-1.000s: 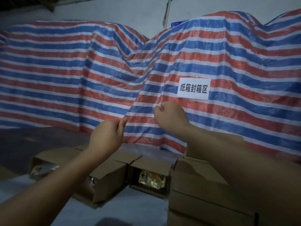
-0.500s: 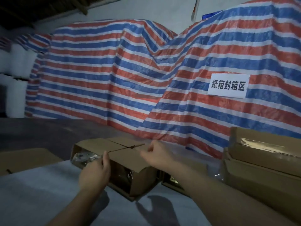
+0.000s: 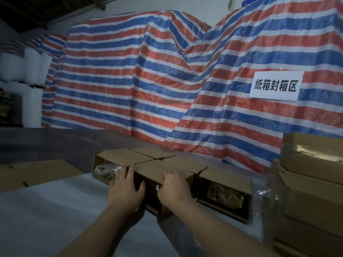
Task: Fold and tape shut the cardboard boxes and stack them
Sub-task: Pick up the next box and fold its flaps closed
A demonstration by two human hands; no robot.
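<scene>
Cardboard of the open box (image 3: 159,169) is now gripped at its near edge by both hands. The left hand (image 3: 125,188) and right hand (image 3: 173,189), apart half a second ago, are curled over it.

Bare white foam sheeting (image 3: 46,216) is lying open at near left. Open-ended brown cardboard boxes (image 3: 224,193) are blocking the middle — a tall stack of taped brown cartons (image 3: 311,191) is walling the right, a striped red-blue-white tarpaulin (image 3: 148,86) closing off behind.

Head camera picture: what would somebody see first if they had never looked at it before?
First, the huge red, white and blue striped tarp filling the back, with a white sign on its right. In front, the left hand and right hand grip the middle open cardboard box.
</scene>
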